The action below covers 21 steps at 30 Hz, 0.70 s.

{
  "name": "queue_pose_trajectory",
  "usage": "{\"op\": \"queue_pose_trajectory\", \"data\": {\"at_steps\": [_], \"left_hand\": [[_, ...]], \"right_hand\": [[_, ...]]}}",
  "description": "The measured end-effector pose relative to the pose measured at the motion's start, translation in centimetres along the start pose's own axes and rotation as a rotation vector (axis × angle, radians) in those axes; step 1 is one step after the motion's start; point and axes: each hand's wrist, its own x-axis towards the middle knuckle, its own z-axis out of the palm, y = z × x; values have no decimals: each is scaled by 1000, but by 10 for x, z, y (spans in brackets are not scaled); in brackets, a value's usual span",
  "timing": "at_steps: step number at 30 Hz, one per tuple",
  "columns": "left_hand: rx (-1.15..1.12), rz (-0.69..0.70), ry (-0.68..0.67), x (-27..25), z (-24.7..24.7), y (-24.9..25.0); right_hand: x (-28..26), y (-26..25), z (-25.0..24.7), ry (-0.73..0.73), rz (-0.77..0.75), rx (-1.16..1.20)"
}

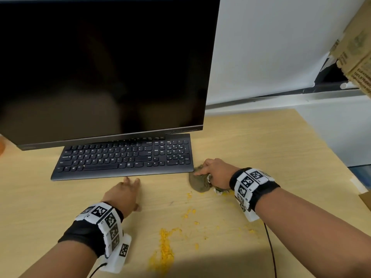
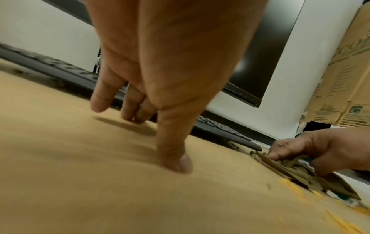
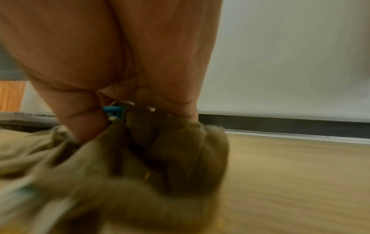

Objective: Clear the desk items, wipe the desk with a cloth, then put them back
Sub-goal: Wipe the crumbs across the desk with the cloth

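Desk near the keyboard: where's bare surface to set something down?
Bare desk right of the keyboard, back to the wall. Bare strip left of the left hand, below the keyboard. Crowded: yellow crumbs in front, cloth under the right hand at the keyboard's corner.

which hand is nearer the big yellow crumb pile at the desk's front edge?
Left. The left hand rests beside the crumb pile; the right hand grips the cloth farther back.

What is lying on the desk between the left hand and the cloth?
Only bare desk. In the head view, nothing lies between the left hand and the cloth; the yellow crumbs lie nearer the person.
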Motion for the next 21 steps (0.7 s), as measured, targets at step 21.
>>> {"op": "queue_pose_trajectory", "data": {"at_steps": [21], "left_hand": [[-131,50,-16,-18,34,-13]], "right_hand": [[-79,46,-34,204,474,150]]}}
